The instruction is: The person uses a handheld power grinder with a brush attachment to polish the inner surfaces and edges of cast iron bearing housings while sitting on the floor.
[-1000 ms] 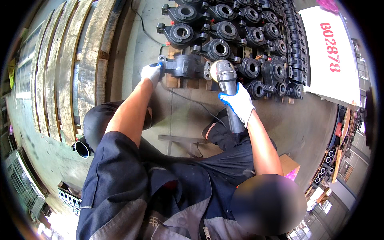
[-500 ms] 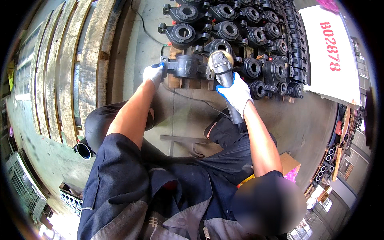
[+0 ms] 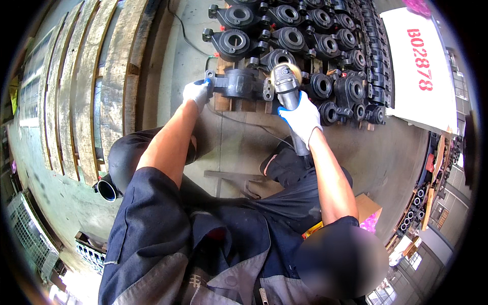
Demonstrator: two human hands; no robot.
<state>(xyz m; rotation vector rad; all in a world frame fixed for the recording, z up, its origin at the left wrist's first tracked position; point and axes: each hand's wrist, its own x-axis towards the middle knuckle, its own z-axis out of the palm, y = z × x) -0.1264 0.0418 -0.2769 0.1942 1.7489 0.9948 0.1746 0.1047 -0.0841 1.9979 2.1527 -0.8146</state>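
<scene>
My left hand [image 3: 195,94], in a white and blue work glove, is closed on the left end lug of a black cast metal part [image 3: 239,84]. That part lies on its side at the near edge of the stacked castings. My right hand [image 3: 303,118], gloved alike, is wrapped round the body of an angle grinder [image 3: 287,91]. The grinder's round, tan-edged disc is beside the part's right end, where a flange with holes [image 3: 268,89] shows. Whether the disc touches the metal I cannot tell.
Rows of black ring-shaped castings [image 3: 292,38] stand on wood beyond my hands. A slatted wooden pallet [image 3: 114,81] is at left, a white panel with red marks [image 3: 417,61] at right. A cable [image 3: 244,123] crosses the floor before my legs.
The grinder has shifted slightly right, away from the part's end, uncovering more of the flange holes. My left hand keeps its hold on the part.
</scene>
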